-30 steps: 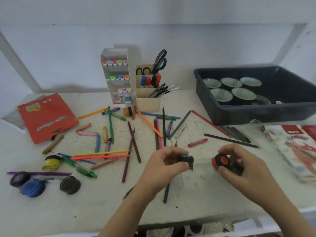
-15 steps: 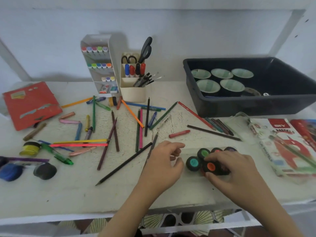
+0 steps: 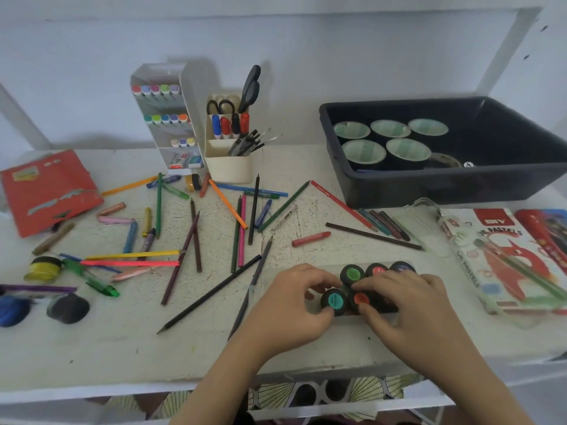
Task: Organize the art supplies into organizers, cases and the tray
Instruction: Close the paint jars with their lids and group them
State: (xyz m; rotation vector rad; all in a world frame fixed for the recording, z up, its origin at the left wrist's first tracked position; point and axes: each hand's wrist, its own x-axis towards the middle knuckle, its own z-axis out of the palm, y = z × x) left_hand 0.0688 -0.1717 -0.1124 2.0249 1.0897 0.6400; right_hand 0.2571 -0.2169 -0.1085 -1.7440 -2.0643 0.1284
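A clear case (image 3: 310,271) lies at the counter's (image 3: 92,348) front edge, its long axis running left to right and tilted a little away on the right. It holds small black paint pots in two rows: green-lidded (image 3: 352,273), red-lidded (image 3: 376,269) and blue-lidded (image 3: 402,266) behind, the teal pot (image 3: 333,300) and orange pot (image 3: 359,298) in front. The left hand (image 3: 294,305) pinches the teal pot; the right hand (image 3: 408,305) curls its fingers round the orange pot beside it.

The dark tray (image 3: 445,185) at back right holds five pale-lidded cups (image 3: 363,150). A white organizer (image 3: 159,72) carries rows of markers, and a cream holder (image 3: 228,168) stands scissors, markers and brushes upright.

Loose pencils (image 3: 211,294) and crayons (image 3: 310,239) lie scattered left of the case, one black pencil pointing towards the left hand. An oil pastel box (image 3: 506,256) lies to the right, and yellow (image 3: 43,268), blue (image 3: 12,311) and black (image 3: 68,308) pots sit far left.
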